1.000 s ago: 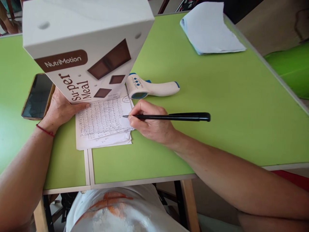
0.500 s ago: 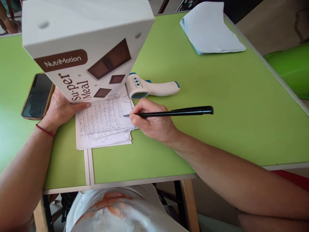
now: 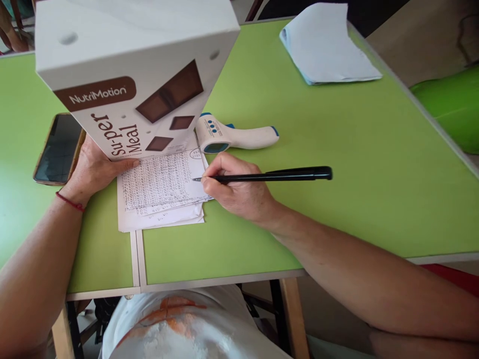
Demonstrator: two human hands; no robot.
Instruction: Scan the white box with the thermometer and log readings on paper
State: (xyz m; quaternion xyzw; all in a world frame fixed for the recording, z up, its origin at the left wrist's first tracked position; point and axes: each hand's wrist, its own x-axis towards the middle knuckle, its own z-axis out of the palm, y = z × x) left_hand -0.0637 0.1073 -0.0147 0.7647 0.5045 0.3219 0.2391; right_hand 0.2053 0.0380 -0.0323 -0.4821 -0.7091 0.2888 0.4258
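My right hand (image 3: 239, 192) pinches a black pen (image 3: 292, 174). Its tip is at the right end of the written lines on the top sheet of a small stack of papers (image 3: 160, 184). A tall white box (image 3: 157, 94) printed "NutriMotion su-per Meal" rises just behind the sheets and covers their far part. At the box's lower left corner lies my left hand (image 3: 92, 167), thumb stretched flat along the paper's upper left edge, the other fingers mostly hidden by the box. A smartphone (image 3: 58, 149) in a case is just left of that hand.
A white and blue infrared thermometer (image 3: 235, 137) lies beyond my right hand. Folded white paper (image 3: 325, 45) sits near the far right edge of the green table (image 3: 355, 164). Beyond that edge is a shiny green object (image 3: 449, 107). A metal strip (image 3: 137, 259) marks the table's joint.
The pen has tilted very slightly, its rear end a little lower. Otherwise the hands, box and papers hold their places.
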